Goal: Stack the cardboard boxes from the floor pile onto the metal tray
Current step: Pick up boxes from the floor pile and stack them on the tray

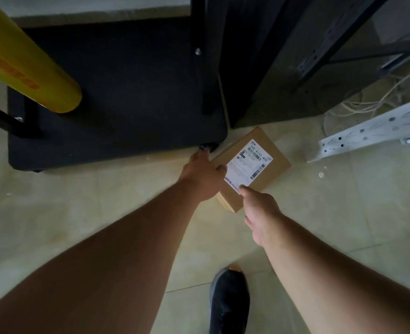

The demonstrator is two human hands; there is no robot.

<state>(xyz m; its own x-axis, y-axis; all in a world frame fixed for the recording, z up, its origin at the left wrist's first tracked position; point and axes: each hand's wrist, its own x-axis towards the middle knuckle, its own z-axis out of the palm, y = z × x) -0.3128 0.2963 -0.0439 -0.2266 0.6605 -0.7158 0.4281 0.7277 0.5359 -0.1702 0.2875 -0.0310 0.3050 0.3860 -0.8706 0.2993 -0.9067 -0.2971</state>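
Note:
A brown cardboard box [266,150] with a white shipping label lies on the tiled floor, just right of the black cart's corner. My left hand [202,175] grips the box's left edge, thumb on top by the label. My right hand [262,210] holds the near corner, thumb pressed on the label's lower edge. The dark flat tray [117,92] of the wheeled cart stands to the left and behind the box, with nothing on its visible surface.
A yellow roll [28,59] leans over the cart's left side. Black upright posts [206,56] and a dark cabinet stand behind the box. A white perforated metal rail [373,131] and loose white cables [368,102] lie at right. My dark shoe [229,300] is near the bottom.

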